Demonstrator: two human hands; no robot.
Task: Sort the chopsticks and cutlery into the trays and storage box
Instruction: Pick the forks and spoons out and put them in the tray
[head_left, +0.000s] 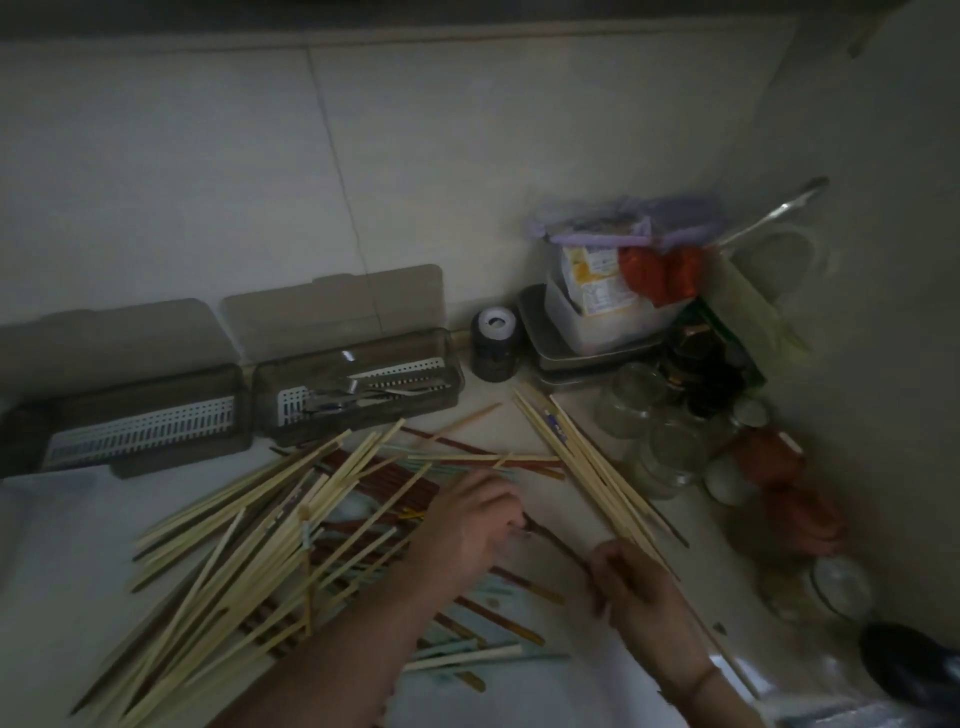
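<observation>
A big loose pile of pale bamboo chopsticks (234, 530) covers the counter, mixed with reddish-brown and teal ones. My left hand (467, 525) and my right hand (636, 582) both grip one dark brown chopstick (553, 543), one at each end. My right hand also holds a bundle of pale chopsticks (587, 467) that fans up toward the back. Two grey storage boxes stand open by the wall: the left box (140, 415) shows only its white slotted tray, the right box (358, 389) holds metal cutlery.
A small dark jar with a white lid (496, 343) stands beside the right box. Stacked containers, a metal tray (582, 353), bags and several glass jars (660, 441) crowd the right corner. A dark round object (909, 670) sits at bottom right.
</observation>
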